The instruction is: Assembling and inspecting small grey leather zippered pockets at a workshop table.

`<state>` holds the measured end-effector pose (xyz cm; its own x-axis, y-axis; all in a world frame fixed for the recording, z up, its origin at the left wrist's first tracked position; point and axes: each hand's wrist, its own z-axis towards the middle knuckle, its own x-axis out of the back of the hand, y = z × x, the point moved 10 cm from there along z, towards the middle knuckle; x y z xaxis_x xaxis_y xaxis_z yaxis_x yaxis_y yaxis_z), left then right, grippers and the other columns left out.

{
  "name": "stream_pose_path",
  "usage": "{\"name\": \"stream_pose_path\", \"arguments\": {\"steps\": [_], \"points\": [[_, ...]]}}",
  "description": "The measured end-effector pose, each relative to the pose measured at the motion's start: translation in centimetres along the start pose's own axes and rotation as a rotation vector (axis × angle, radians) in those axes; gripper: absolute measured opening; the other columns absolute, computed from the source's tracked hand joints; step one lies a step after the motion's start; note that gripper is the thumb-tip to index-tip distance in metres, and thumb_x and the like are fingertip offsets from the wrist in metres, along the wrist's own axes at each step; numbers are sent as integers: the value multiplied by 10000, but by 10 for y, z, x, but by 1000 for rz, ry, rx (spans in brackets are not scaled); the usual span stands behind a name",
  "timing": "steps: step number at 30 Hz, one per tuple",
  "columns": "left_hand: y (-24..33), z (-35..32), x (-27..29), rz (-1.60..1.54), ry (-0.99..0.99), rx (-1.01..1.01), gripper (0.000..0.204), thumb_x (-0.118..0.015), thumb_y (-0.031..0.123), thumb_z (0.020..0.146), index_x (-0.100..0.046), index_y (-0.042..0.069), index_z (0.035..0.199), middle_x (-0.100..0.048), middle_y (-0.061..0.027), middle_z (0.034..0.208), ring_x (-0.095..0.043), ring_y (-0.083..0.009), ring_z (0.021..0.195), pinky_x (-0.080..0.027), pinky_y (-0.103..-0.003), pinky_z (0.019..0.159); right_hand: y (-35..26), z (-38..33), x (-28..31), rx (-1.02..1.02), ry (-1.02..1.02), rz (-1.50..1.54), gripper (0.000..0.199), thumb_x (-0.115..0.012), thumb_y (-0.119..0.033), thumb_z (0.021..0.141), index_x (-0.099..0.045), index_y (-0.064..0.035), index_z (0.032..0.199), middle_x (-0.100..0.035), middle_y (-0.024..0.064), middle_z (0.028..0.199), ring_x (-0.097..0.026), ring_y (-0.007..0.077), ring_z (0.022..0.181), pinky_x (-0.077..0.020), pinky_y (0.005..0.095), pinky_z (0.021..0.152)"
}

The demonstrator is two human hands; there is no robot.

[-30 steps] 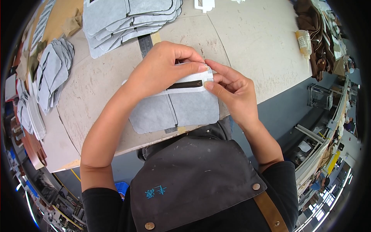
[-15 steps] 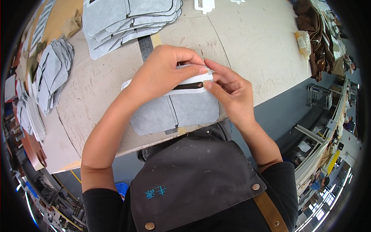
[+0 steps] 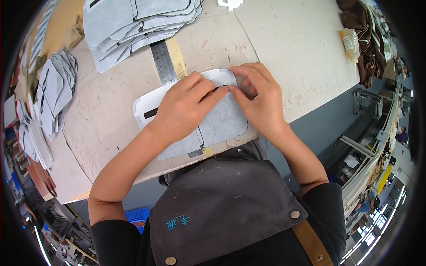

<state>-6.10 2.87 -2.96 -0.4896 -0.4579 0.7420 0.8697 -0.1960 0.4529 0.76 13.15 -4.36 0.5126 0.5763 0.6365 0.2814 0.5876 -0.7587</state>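
A light grey fabric panel (image 3: pixel 224 117) with rounded corners lies on the table near its front edge. Along its far side runs a white strip (image 3: pixel 146 103) with a long black slot. My left hand (image 3: pixel 184 104) rests over the panel's middle, fingers curled, its thumb and fingertips pinching at the slot's right part and hiding much of it. At the far right corner, my right hand (image 3: pixel 262 95) grips the panel: the index tip is on the corner edge, the thumb tip at the slot's end beside my left thumb. What its other fingers touch is hidden.
A stack of similar grey panels (image 3: pixel 142 29) stands at the far left, more panels (image 3: pixel 55 91) at the left. A metal ruler (image 3: pixel 163 64) and yellow tape (image 3: pixel 176 57) lie beyond the work. At right are a squeeze bottle (image 3: pixel 350 44), brown material (image 3: pixel 368 40) and the table edge.
The panel's far part, folded up toward me before, now lies flat. My left hand has moved nearer to me, and my right index and thumb have spread further apart.
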Motion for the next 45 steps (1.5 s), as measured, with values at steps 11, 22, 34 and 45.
{"name": "stream_pose_path", "arguments": {"steps": [11, 22, 34, 45], "points": [[2, -1, -7, 54, -76, -23, 342, -657, 44, 679, -693, -13, 1014, -558, -32, 885, -523, -190, 829, -508, -280, 669, 3, -2, -2, -13, 23, 61, 244, -687, 82, 742, -664, -34, 955, -610, 83, 990, -591, 196, 678, -481, 311, 572], [2, 0, -5, 5, -59, 24, 337, -705, -8, 639, -715, -19, 975, -595, -63, 894, -555, -230, 795, -488, -317, 632, 3, 0, -2, -12, 40, 73, 156, -708, 72, 729, -672, -9, 857, -613, 88, 942, -601, 201, 696, -486, 308, 573], [3, -2, -5, 7, -36, 5, 344, -693, 0, 635, -709, -32, 977, -601, -71, 900, -560, -237, 802, -496, -320, 639, -2, -5, -3, 122, 66, -9, 209, -706, 83, 702, -677, -11, 887, -623, 95, 974, -612, 237, 785, -517, 327, 643], [2, -3, -5, 13, -38, 16, 344, -699, 8, 636, -710, -37, 977, -612, -73, 906, -566, -240, 804, -499, -315, 634, -32, -34, -14, 572, -211, -566, 338, -610, -56, 752, -662, 71, 1061, -558, 116, 1277, -552, 249, 1068, -489, 342, 818]]}}
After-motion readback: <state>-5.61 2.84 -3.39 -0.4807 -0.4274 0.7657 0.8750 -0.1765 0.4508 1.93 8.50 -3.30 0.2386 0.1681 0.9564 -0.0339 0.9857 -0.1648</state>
